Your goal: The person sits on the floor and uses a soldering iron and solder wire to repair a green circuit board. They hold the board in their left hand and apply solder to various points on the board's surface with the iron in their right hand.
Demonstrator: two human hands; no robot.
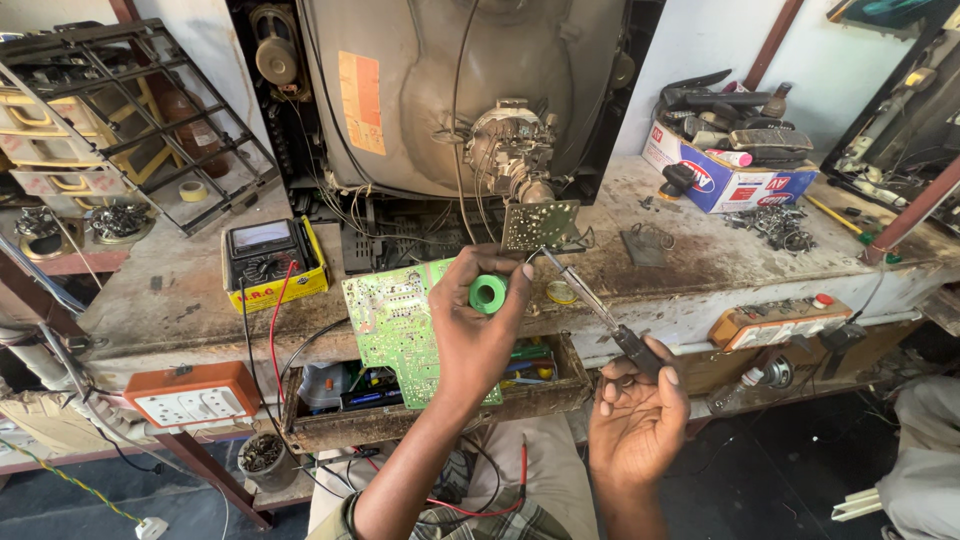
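A green spool (487,294) shows at the left hand (478,330), beside a pale green circuit board (392,325) dotted white. Far left sits a yellow-cased black meter (271,262) with a red lead (274,330); near left, an orange socket box (193,396).

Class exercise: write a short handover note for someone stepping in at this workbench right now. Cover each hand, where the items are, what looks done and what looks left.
Left hand: grip shut on a green spool, held up over the green circuit board.
Right hand: grip shut on the soldering iron, its tip pointing up toward the spool.
The board leans over the open drawer; the yellow multimeter sits on the bench to the left, and the opened television stands behind.
Done: set opened, board out.
Left: the iron's tip is not on the board; no joint is being worked.
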